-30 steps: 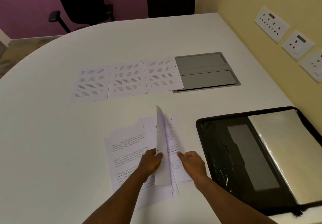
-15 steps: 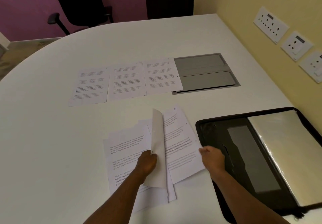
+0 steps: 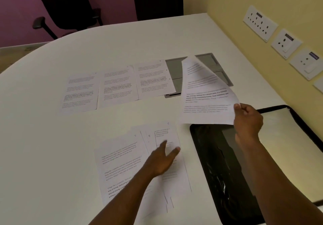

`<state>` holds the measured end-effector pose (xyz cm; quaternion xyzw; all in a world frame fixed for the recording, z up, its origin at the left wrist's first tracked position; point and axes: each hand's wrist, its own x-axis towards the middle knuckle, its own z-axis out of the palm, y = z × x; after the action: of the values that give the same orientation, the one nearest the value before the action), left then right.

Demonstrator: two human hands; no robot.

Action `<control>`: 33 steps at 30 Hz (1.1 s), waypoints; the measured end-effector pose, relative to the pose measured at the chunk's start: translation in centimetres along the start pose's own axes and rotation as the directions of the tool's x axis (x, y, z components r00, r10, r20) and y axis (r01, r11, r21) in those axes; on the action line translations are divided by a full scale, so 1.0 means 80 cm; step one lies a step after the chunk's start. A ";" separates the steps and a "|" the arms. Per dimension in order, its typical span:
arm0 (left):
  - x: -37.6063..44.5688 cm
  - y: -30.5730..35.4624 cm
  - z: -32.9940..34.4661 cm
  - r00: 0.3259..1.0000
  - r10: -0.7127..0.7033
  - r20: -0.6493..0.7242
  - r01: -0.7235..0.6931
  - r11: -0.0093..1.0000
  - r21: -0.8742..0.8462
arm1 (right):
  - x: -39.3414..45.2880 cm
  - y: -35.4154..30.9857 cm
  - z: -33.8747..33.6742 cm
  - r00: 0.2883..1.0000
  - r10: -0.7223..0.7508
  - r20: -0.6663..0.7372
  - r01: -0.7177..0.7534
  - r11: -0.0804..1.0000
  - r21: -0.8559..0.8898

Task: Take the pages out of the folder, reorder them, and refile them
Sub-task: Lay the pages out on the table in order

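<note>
Head view: my right hand (image 3: 248, 119) pinches one page (image 3: 206, 91) by its lower right corner, lifted off the surface (image 3: 52, 154), curling over the gray hatch (image 3: 174, 70) and the folder's near edge. Left hand (image 3: 162, 160) lies flat, fingers (image 3: 172, 152) spread, on the loose stack (image 3: 125, 161). Three pages (image 3: 118, 86) sit in a row further back. Black folder (image 3: 218, 163) lies open at right.

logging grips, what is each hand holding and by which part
The right hand pinches a white printed sheet of paper by its lower right corner. The left hand holds nothing.
</note>
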<state>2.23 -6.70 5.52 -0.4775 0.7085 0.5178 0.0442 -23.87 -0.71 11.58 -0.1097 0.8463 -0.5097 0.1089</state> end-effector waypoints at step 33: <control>0.470 0.145 -0.074 0.851 0.244 -0.465 -0.120 0.952 0.281 | 0.390 0.037 0.302 0.960 -0.055 0.274 0.121 0.965 -0.232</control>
<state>-23.91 -34.95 -4.66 -0.5151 0.7960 0.2901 -0.1303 -46.65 -28.85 -4.32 -0.2273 0.8751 -0.3858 0.1838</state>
